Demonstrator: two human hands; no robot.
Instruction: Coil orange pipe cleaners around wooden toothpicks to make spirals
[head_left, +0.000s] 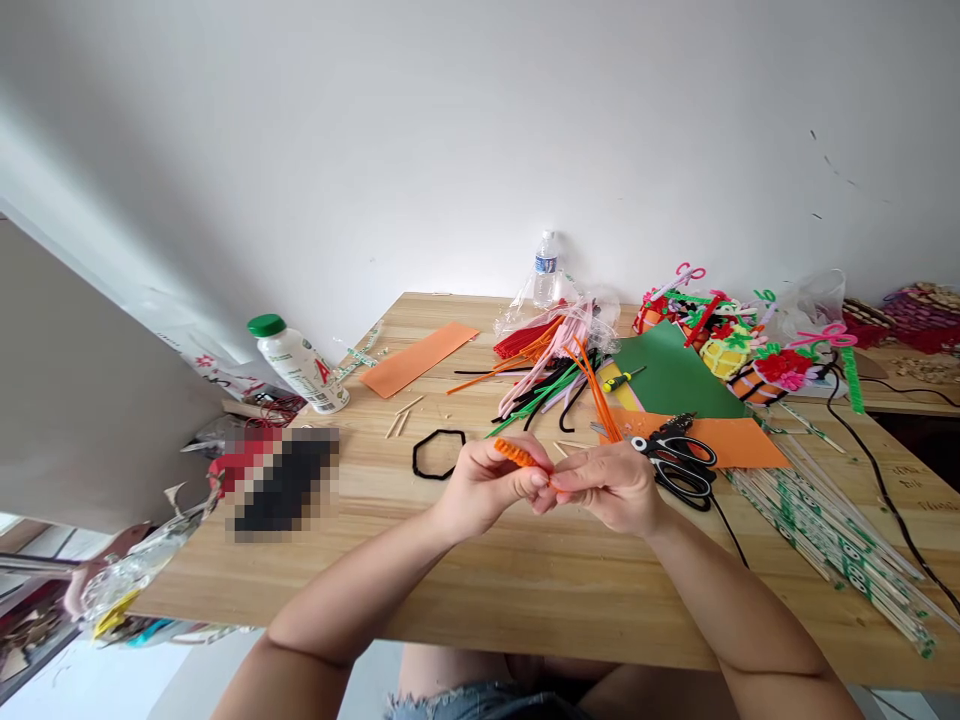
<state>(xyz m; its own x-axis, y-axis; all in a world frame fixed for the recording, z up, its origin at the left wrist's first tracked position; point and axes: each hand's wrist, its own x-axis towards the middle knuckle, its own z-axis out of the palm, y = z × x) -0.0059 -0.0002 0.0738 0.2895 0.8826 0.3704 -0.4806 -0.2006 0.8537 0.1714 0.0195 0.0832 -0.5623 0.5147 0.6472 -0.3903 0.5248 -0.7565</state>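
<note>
Orange coiled strip (514, 452), one: hovering over the tabletop (480, 590), the left hand (484, 490) pinching it between thumb and fingers, the right hand (619, 485) pinching at its lower end. Black ring (415, 455) and scissors (686, 468), one each: lying near left and right hands respectively, bare wood running from beneath the hands to the front edge.

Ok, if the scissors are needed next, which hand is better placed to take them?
Probably the right hand: the scissors lie just beyond it, on its outer side. The left hand is farther away. Both hands are at the orange coil, so the left would likely hold it alone.
</note>
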